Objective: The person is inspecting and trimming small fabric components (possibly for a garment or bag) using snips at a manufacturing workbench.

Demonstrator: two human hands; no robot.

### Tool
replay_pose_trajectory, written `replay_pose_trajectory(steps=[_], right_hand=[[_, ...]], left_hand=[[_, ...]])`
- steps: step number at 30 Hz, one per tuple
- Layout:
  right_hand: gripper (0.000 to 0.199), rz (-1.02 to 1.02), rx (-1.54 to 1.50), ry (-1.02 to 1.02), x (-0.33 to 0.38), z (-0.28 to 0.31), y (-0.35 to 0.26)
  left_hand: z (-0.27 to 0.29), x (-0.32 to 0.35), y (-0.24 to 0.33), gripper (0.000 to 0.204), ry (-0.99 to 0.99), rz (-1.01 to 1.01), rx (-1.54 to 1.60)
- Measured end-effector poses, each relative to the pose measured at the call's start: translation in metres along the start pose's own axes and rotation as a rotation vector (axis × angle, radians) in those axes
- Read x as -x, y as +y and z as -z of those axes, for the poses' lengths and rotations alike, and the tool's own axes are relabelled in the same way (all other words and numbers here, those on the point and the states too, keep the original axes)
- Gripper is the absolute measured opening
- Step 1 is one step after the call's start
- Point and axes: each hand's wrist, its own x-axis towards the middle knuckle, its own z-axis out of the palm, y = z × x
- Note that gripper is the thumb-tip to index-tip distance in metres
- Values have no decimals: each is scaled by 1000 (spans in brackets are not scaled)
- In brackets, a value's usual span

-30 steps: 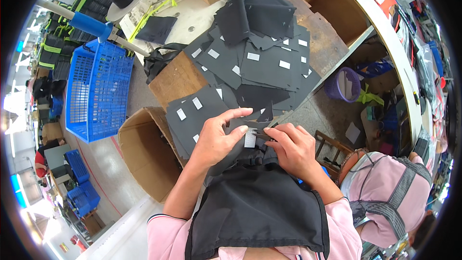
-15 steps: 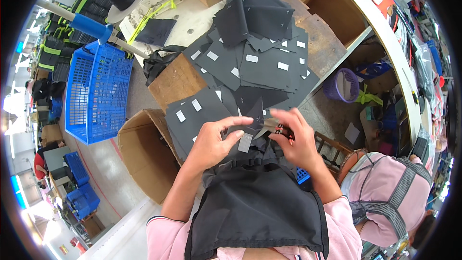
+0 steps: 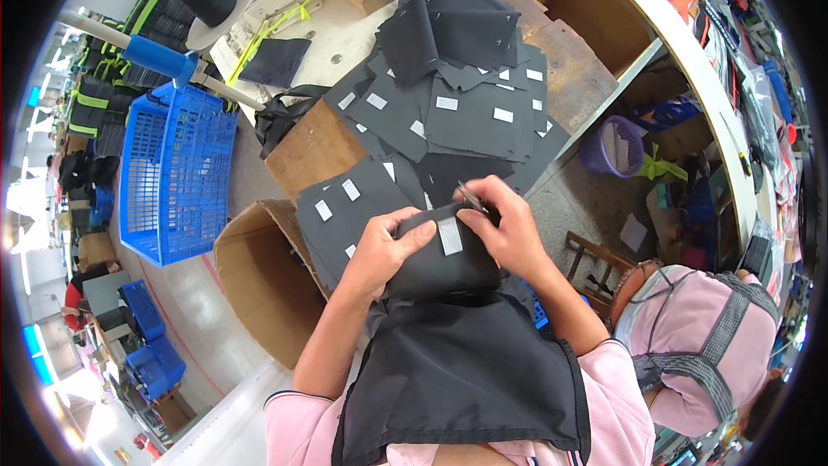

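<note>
With twelve o'clock straight ahead of the wearer and the held work at the dial's centre, a black cloth apron fills six. Just beyond its edge, the bare left hand pinches a curved, dark grey fabric piece at the centre, thumb on top, the fingertips beneath hidden. A white rectangular label on that piece carries fine printed lines too small to read. The bare right hand, at two o'clock, is closed around slim metal snips; whether their blades are apart cannot be told. At ten lies a flat stack of dark grey panels with white labels, and at nine, just beside it, an open brown cardboard box. At twelve spreads a larger, uneven-edged pile of dark grey labelled panels. At two, grey floor leaves room between that pile's edge and a round purple plastic basket. Farther off, between nine and ten, stands a blue lattice-sided plastic crate.
</note>
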Motion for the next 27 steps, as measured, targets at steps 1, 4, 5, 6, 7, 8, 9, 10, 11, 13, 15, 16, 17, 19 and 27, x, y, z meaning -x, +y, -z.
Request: replay_pose_trajectory(steps=[1, 4, 5, 6, 7, 8, 9, 10, 11, 13, 15, 16, 17, 19, 27], right_hand=[[29, 57, 188, 57, 2, 0, -21], [33, 207, 336, 129, 23, 0, -8], [33, 356, 394, 156, 24, 2, -4], [33, 352, 396, 155, 24, 3, -5], [33, 387, 438, 121, 22, 5, -7], [32, 421, 479, 87, 21, 6, -8], [30, 465, 477, 105, 17, 6, -6], [30, 463, 481, 108, 17, 7, -6], [29, 483, 505, 101, 17, 8, -6], [28, 509, 520, 90, 17, 7, -5], [25, 498, 389, 186, 21, 4, -4], [25, 498, 389, 184, 20, 4, -4], [24, 393, 324, 129, 16, 4, -3], [20, 180, 181, 113, 12, 8, 0], [51, -523, -877, -79, 24, -7, 23]], left_hand=[[2, 0, 0, 26, 51, 14, 31], [2, 1, 0, 25, 121, 13, 47], [2, 1, 1, 24, 135, -1, 30], [2, 1, 1, 24, 133, 1, 32], [1, 0, 2, 23, 114, 7, 26], [1, 0, 2, 23, 95, 13, 20], [1, -1, 2, 23, 89, 13, 21], [1, -1, 2, 22, 100, 23, 36], [1, -2, 3, 21, 112, 31, 50], [4, -2, 2, 21, 110, 42, 70], [5, -1, 3, 21, 107, 54, 92], [5, -1, 4, 21, 110, 43, 75], [4, -1, 5, 21, 114, 33, 58], [5, -3, 7, 34, 330, -13, 126], [19, -16, -16, 30, 535, -285, 646]])
